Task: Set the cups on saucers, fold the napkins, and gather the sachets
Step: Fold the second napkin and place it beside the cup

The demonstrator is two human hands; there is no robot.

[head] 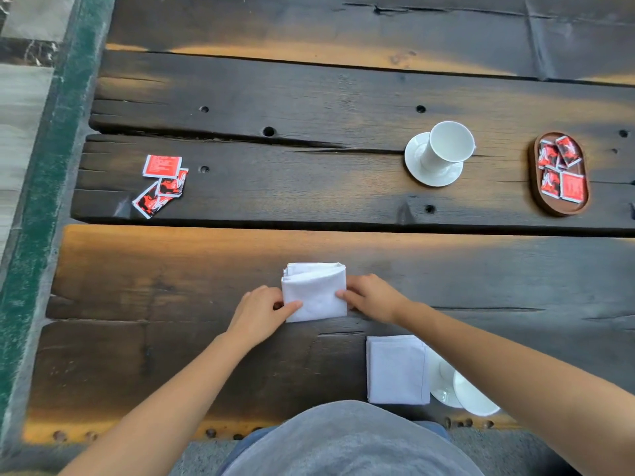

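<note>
The head view shows a dark plank table (309,187) with two napkins, two cups, two saucers, one tray and at least seven sachets. The centre napkin (314,292) is white and folded into a near-square wad. It lies on the plank just ahead of the person, its slightly longer axis running away from the body and its stacked layer edges facing the far side. The left hand (261,309) pinches its left edge, with the thumb on top of the cloth and the fingers curled at the edge. The right hand (372,297) grips the right edge in the same way, thumb laid on the cloth. The second napkin (397,369) lies flat and folded by the table's near edge, to the right. Its long axis also runs near to far, and neither hand touches it. Just right of it, the near saucer (443,386) and near cup (476,396) show partly from under the right forearm, and whether that cup sits on the saucer cannot be told. The far cup (450,146) stands mouth up on the far saucer (417,164), well beyond on the right. Further right is the oval wooden tray (563,208), its long axis running near to far. It holds the tray sachets (572,187), red with white borders and overlapping; four can be counted. The three loose sachets (170,185) lie well apart at the far left, overlapping in a short slanting row.
</note>
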